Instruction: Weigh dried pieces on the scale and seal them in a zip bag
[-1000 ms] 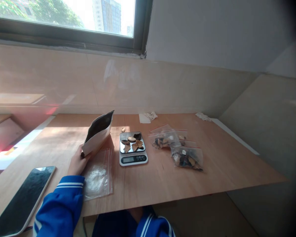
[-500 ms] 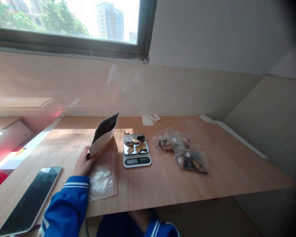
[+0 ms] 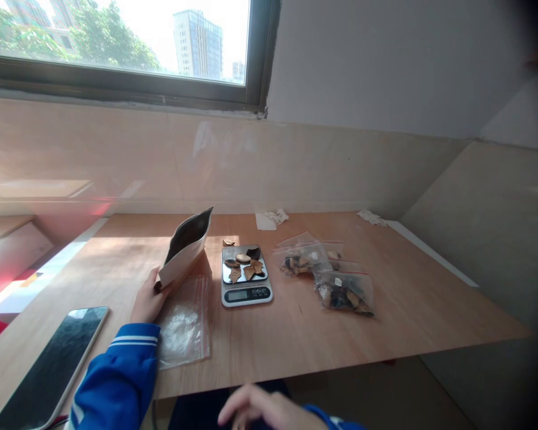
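My left hand [image 3: 147, 298] grips the lower left edge of a paper pouch [image 3: 183, 254], whose dark mouth gapes upward. Beneath and beside the pouch lie clear zip bags [image 3: 185, 334], flat on the table. A small kitchen scale [image 3: 246, 295] stands to the right of the pouch, its display too faint to read. On its plate rest several brown and dark dried slices [image 3: 243, 258], and one more piece [image 3: 228, 242] lies just behind it. My right hand [image 3: 262, 409] is at the table's front edge, fingers bent and blurred; whether it holds anything is unclear.
Filled zip bags [image 3: 345, 292] of dried pieces lie right of the scale. A phone [image 3: 49, 370] is at the left front. Crumpled tissue [image 3: 275, 217] and a white paper [image 3: 265, 222] sit near the wall, with more tissue [image 3: 371, 217] at the back right. A window [image 3: 116, 48] is above.
My right hand has risen from below the table edge into view. My left hand keeps its hold on the pouch. The whole view has shifted slightly.
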Demonstrator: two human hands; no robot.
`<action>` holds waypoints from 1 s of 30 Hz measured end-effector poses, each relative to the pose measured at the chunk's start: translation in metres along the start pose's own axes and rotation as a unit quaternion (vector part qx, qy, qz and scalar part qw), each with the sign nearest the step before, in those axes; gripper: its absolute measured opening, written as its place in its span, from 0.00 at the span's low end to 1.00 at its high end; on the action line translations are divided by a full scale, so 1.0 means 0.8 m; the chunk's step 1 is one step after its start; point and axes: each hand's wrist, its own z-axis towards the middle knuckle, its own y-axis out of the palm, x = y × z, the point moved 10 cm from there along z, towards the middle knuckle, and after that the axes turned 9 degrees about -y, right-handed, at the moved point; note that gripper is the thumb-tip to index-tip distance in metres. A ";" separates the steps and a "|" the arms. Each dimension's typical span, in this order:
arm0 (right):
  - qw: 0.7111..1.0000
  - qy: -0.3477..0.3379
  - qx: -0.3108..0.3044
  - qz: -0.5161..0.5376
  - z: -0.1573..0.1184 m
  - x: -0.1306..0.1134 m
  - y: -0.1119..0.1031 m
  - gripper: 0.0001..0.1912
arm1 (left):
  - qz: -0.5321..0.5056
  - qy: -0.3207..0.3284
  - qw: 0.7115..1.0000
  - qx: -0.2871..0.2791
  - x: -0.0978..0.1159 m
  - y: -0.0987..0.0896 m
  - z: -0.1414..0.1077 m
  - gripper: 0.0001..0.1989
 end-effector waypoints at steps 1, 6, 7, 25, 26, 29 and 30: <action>1.000 -0.006 0.025 0.010 0.016 -0.007 -0.032 0.16 | -0.002 0.001 1.000 0.002 0.000 0.000 0.000 0.28; 0.979 -0.038 0.196 -0.053 0.131 -0.002 -0.211 0.06 | -0.020 0.012 1.000 0.009 0.000 -0.001 0.000 0.28; 0.973 -0.036 0.212 -0.085 0.156 0.008 -0.233 0.06 | -0.022 0.013 1.000 0.011 -0.001 -0.001 0.000 0.28; 0.963 0.074 0.106 -0.239 0.298 0.128 -0.258 0.09 | -0.028 0.008 1.000 0.002 -0.011 0.003 0.002 0.26; 0.965 0.083 0.088 -0.234 0.305 0.139 -0.253 0.08 | -0.027 0.009 1.000 0.001 -0.011 0.003 0.002 0.26; 0.967 0.097 0.067 -0.227 0.317 0.162 -0.246 0.06 | -0.027 0.012 1.000 -0.001 -0.009 0.002 0.001 0.26; 0.967 0.096 0.071 -0.226 0.318 0.166 -0.247 0.05 | -0.026 0.012 1.000 0.000 -0.009 0.002 0.001 0.26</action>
